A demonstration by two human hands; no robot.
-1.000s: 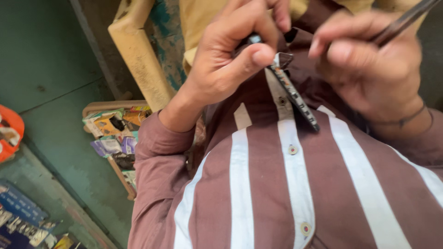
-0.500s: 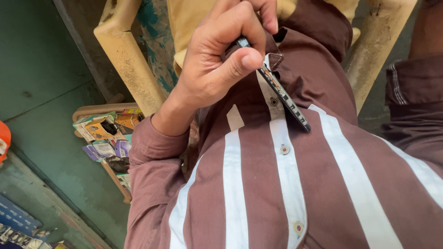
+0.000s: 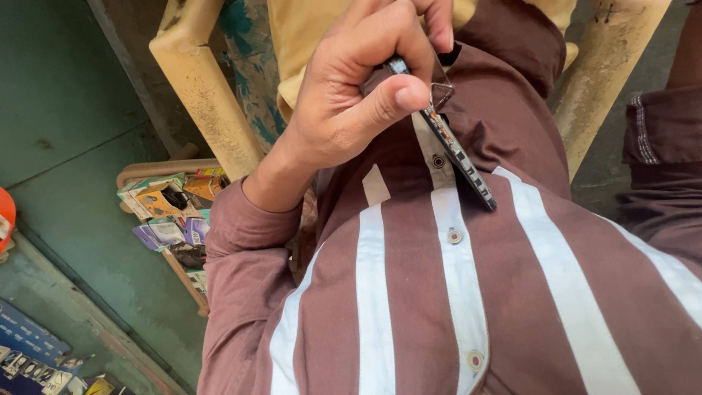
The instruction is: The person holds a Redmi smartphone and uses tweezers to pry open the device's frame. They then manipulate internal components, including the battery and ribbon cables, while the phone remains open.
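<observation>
Gone since a second ago: right hand and its tool, now out of view. I see left hand pinching the thin dark strip (edge-on, kind unclear) against the striped shirt. I judge a holding step; next needs the tool back at the strip.

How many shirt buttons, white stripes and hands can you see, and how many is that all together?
Shirt buttons: 3, the top button, the middle button, the bottom button
White stripes: 4, far-left stripe, second stripe, button stripe, right stripe
Hands: 1, the left hand holding a thin dark strip
Total: 8
</observation>
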